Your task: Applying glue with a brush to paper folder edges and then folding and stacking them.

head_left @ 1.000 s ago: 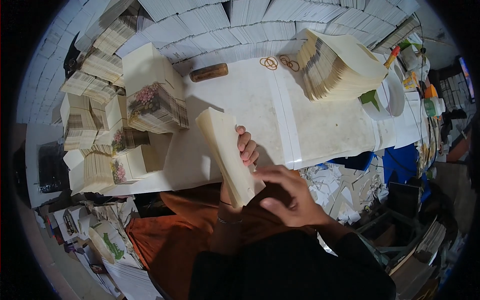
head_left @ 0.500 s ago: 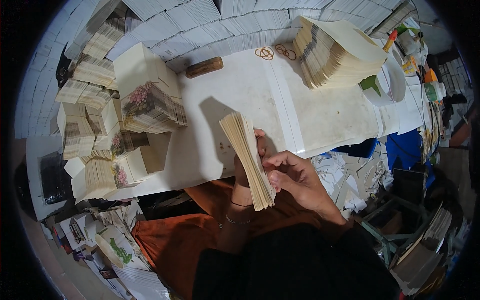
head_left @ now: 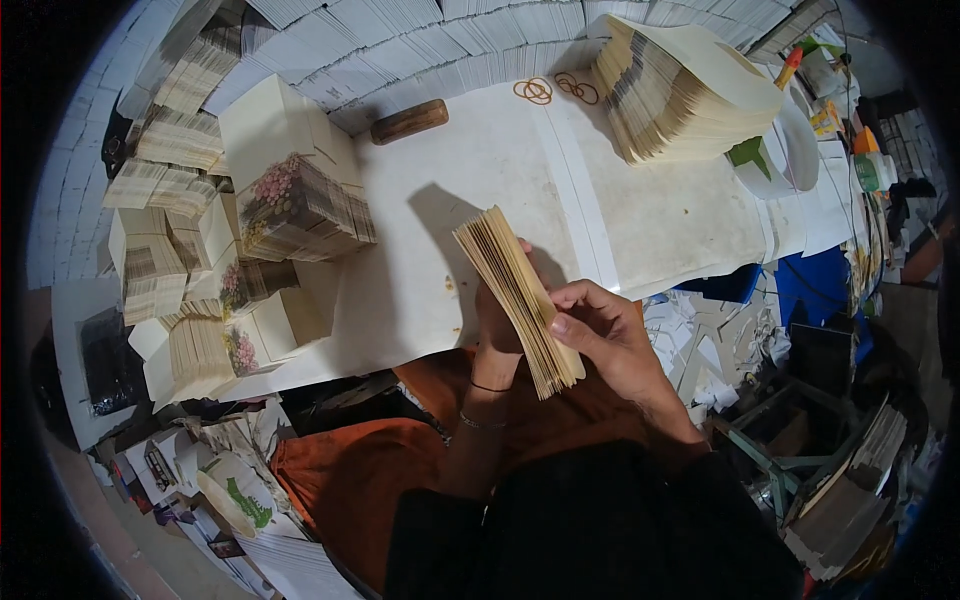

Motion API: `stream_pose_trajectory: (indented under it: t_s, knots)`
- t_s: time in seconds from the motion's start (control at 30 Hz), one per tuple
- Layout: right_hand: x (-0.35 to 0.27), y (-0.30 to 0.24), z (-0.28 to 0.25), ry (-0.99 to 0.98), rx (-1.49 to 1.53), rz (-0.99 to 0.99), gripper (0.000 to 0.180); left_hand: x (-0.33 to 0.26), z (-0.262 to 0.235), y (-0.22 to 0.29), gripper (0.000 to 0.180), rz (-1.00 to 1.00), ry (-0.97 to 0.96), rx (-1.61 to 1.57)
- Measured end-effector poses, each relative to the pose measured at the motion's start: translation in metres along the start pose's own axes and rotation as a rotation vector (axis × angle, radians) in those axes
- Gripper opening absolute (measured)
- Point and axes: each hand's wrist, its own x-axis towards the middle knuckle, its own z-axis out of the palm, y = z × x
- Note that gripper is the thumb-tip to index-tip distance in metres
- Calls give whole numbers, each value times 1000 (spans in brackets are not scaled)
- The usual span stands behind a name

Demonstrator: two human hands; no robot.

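I keep my left hand (head_left: 497,330) clamped behind the cream card stack (head_left: 520,300) while my right hand (head_left: 600,335) pinches its near edge, thumb squaring the edges evenly.

Card stack (head_left: 520,300) held on edge over near edge of counter (head_left: 660,220), between left hand (head_left: 497,325) and right hand (head_left: 600,330). Wooden roller (head_left: 410,121) behind it. Rubber bands (head_left: 553,89) far centre. Large fanned pile (head_left: 680,90) far right. Bundled packs (head_left: 290,200) left.
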Motion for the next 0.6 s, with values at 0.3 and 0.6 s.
stream_pose_trajectory:
  t_s: [0.3, 0.6]
  knots:
    - [3, 28, -1, 188, 22, -17, 22, -6, -27, -16, 25, 32, 69, 342]
    - [-6, -14, -4, 76, -743, -319, 33, -14, 26, 0, 29, 62, 322, 477]
